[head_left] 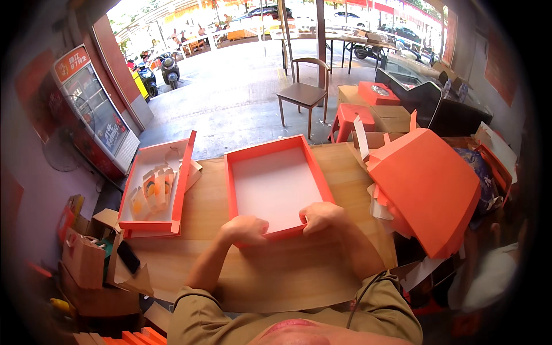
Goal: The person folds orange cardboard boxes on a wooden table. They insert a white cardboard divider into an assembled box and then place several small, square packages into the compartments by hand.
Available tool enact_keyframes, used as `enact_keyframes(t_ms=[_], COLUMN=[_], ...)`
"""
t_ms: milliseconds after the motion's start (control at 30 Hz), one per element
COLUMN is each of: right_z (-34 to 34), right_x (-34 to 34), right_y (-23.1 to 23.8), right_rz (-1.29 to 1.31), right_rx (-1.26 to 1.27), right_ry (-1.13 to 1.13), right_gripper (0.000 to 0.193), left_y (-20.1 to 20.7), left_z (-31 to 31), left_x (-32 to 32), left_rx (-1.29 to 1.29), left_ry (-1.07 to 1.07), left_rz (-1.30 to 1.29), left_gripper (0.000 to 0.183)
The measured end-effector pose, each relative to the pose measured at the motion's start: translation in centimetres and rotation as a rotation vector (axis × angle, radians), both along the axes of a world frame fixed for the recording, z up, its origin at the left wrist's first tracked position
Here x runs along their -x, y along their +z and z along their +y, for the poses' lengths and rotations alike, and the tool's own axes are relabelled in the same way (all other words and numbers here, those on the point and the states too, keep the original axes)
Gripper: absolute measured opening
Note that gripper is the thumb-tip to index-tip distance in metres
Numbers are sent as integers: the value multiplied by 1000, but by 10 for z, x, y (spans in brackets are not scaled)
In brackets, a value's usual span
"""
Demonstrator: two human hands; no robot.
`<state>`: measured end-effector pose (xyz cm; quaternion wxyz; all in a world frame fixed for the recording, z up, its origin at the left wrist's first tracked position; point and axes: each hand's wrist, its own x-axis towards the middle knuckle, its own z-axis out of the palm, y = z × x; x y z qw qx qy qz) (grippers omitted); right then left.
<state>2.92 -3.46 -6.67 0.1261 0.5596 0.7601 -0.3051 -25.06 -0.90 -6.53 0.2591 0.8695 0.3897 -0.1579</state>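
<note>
Both hands clamp the near rim of the shallow orange box tray (pixel 276 184): the left hand (pixel 246 229) and the right hand (pixel 322 217) each curl their grip over its edge. The tray lies flat, centred on the wooden counter (pixel 287 270), between a second open tray holding small packets (pixel 152 192) and a stack of orange lids (pixel 431 184).

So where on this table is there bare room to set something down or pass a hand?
Bare wood lies on the table in front of the left hand and right hand, both gripping the open orange tray. A narrow strip separates it from the tray of packets. The right side is crowded by the orange lids.
</note>
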Motion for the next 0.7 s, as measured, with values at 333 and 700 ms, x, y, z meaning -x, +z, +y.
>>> enact_keyframes(t_ms=[333,700], right_z=[-8,-1], right_x=[3,2], right_y=[7,-13], right_rz=[14,-61], right_rx=[-94,-149], right_ry=[-117,3], right_gripper=[23,38], left_y=[-10,-6], left_z=[-22,-20], left_x=[-2,-4], left_rx=[-229,-202], left_ry=[-76,-100], left_rz=[13,0], left_gripper=[16,19])
